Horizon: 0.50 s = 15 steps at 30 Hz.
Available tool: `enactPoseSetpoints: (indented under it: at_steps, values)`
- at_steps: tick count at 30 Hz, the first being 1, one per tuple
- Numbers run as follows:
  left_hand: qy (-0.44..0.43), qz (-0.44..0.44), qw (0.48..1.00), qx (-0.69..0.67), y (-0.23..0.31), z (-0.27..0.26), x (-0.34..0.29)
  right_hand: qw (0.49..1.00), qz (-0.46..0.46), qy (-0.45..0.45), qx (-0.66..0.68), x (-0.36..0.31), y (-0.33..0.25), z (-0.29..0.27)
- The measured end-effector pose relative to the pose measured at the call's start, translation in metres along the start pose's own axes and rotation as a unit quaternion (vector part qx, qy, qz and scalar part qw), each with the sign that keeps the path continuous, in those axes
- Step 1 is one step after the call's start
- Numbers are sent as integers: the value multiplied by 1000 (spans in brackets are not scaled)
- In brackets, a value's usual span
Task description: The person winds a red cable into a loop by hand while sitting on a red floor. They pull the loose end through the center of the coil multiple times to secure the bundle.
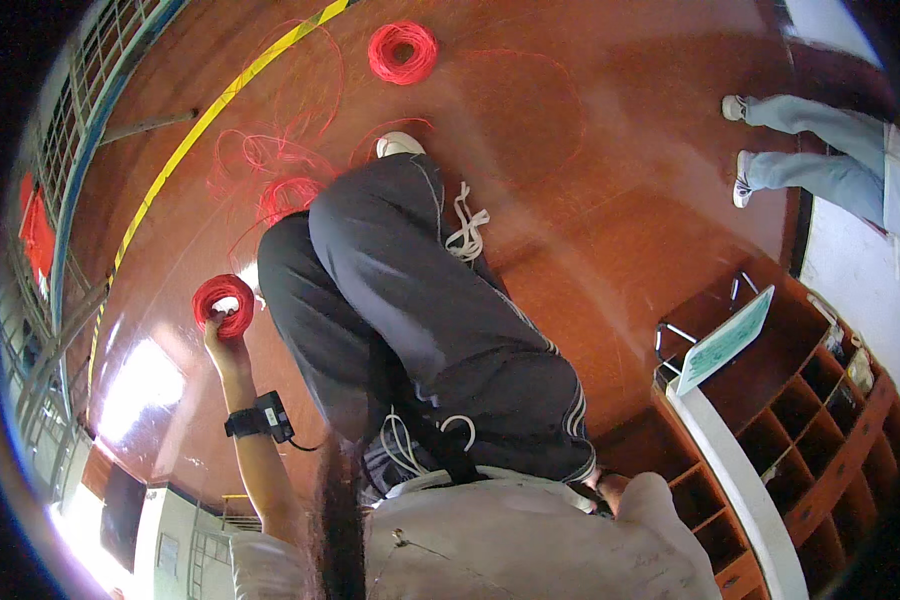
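Note:
My left hand grips a small coil of red wire, its fingers wrapped round the near edge of the ring. The coil is held off to the left of my knees, above the floor. A thin red strand runs from near it toward a loose tangle of red wire lying by my knee. Farther out on the floor rests a larger, neatly wound red coil. Of my right arm only a bit of bare skin shows beside my hip; the hand itself is hidden behind my leg and clothing.
A yellow-black floor stripe and a metal mesh frame run along the left. On the right stand wooden cubbyholes and a small tilted green-and-white board. Another person's legs are at the far right.

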<state>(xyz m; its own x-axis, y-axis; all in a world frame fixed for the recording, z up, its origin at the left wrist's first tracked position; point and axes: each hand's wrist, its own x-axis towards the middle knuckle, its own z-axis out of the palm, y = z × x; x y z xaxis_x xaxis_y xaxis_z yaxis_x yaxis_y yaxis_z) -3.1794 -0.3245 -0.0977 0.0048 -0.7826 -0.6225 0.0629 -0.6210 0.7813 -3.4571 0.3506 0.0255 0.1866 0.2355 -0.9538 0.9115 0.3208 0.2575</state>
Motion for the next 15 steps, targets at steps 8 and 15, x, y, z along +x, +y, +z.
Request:
enactPoseSetpoints:
  at_steps: [8,15]
  values:
    - [35,100,994,-24,32,9,-16,847,-498,157,97,-102,-326,-134]
    - [127,251,950,-132,86,-26,-56,635,-647,-8,-422,-218,-519,327]
